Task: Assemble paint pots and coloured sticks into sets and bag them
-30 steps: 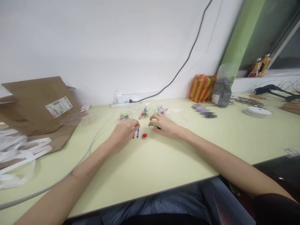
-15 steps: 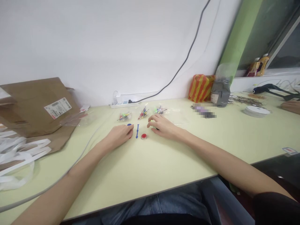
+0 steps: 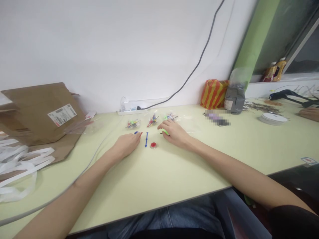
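Observation:
My left hand [image 3: 127,143] rests on the table with its fingers curled together. A thin red plastic piece [image 3: 141,133] peeks out at those fingertips, mostly covered, and a blue piece [image 3: 136,132] lies just behind. Between the hands are a blue arrow-shaped plastic stick [image 3: 146,139] and a small round red-topped piece with a clear base [image 3: 153,145]. My right hand [image 3: 173,132] arches over the table, fingers bent and apart. Beneath it, partly hidden, are a bright green piece [image 3: 165,132] and a small dark one.
Small clear bags of colourful plastic parts [image 3: 152,120] lie behind the hands. A power strip [image 3: 128,108] runs along the wall. At left stand a brown paper package [image 3: 37,113] and white straps [image 3: 22,159]. To the right are a striped bag [image 3: 213,94], a pixelated object [image 3: 216,118] and a white spool [image 3: 272,118].
My left hand has shifted slightly left, and its fingers now cover the red piece's near end. More of the green piece shows under my right hand, which has barely moved.

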The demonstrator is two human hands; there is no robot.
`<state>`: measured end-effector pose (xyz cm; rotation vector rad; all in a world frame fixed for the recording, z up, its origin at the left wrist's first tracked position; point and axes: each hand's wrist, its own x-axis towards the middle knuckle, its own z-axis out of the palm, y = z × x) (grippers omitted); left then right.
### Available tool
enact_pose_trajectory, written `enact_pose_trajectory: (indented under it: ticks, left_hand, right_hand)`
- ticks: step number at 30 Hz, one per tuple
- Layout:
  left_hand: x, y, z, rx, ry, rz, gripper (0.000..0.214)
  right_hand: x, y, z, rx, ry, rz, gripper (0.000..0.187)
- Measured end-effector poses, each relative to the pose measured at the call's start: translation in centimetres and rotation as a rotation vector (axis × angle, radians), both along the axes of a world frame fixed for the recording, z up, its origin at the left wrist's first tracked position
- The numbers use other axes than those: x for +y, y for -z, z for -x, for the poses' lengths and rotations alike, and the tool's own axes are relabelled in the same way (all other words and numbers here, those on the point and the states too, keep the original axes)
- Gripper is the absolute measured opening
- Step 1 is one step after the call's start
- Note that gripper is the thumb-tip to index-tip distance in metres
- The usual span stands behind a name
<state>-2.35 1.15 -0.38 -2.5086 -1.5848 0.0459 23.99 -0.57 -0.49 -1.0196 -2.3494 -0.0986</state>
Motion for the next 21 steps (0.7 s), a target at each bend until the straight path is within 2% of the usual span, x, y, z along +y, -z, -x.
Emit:
enact_pose_trajectory:
  ticks: [3,6,9,11,13,14,16,19,21]
  left_hand:
    - [-0.5,-0.5,-0.3,-0.167,0.064,0.012,0.035]
    - [-1.5,-1.2,-1.4,-0.519,0.206,0.071,0.035]
    - [-2.9,-1.9,-2.8,-0.822,0.321,0.279,0.038]
    - [-3.6,-2.1,-3.3,-0.934,0.349,0.426,0.040]
    - [-3.9,-2.1,-3.5,-1.016,0.341,0.557,0.039]
    - [-3.8,-2.0,-3.4,-1.053,0.328,0.609,0.038]
    - [-3.5,-1.7,-3.1,-1.112,0.287,0.681,0.039]
    - [-2.7,-1.4,-2.8,-1.143,0.242,0.633,0.042]
    - [-2.2,-1.3,-2.6,-1.140,0.218,0.547,0.044]
  right_hand:
    - [0.1,0.0,0.0,0.055,0.018,-0.011,0.029]
    - [-0.3,-0.2,0.2,0.093,-0.018,-0.058,0.035]
    - [-1.0,-0.5,0.8,0.096,-0.083,-0.106,0.045]
    - [-1.3,-0.6,1.3,0.077,-0.094,-0.087,0.039]
    - [-1.4,-0.6,1.6,0.076,-0.054,-0.001,0.018]
    - [-1.4,-0.6,1.7,0.093,-0.026,0.057,0.016]
    - [-1.5,-0.6,1.7,0.161,-0.011,0.180,0.029]
    - [-1.7,-0.9,1.7,0.335,-0.094,0.384,0.036]
    - [-2.0,-1.2,1.9,0.501,-0.117,0.608,0.038]
